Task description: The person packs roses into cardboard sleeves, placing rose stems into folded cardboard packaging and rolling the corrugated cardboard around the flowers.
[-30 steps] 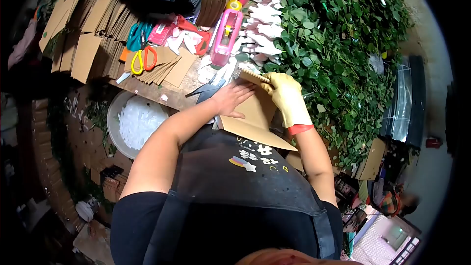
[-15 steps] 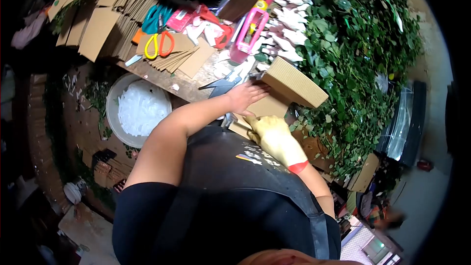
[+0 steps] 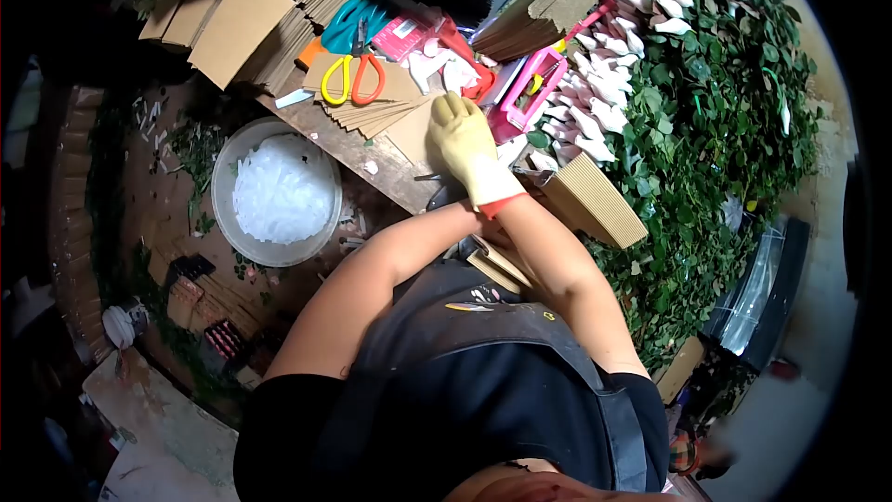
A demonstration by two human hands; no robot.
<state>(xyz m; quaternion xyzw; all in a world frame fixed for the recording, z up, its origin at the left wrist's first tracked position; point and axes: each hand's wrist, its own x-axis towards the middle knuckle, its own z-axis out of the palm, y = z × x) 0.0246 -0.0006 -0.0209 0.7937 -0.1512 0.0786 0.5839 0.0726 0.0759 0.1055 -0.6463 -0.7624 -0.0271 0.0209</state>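
My right hand (image 3: 465, 147), in a pale yellow glove with a red cuff, is stretched across to the fanned brown cardboard sheets (image 3: 409, 135). Its fingers lie at the right edge of the top sheet, with no clear grip visible. My right forearm crosses over my left wrist and hides my left hand. Near the hidden hand, a folded corrugated cardboard piece (image 3: 595, 202) stands at the table edge. Another cardboard edge (image 3: 499, 267) shows against my apron. A dark-handled tool beside my left wrist is mostly covered.
Scissors with yellow and orange handles (image 3: 353, 81) lie left of my glove, and a pink tape dispenser (image 3: 534, 93) stands to its right. White-wrapped flower heads (image 3: 595, 121) and leafy stems (image 3: 688, 149) fill the right side. A tub of white pieces (image 3: 283, 195) sits lower left.
My gloved right hand has moved forward and left, from the cardboard near my apron to the fanned sheets. My left hand, earlier flat on the cardboard, is now covered. The view has shifted.
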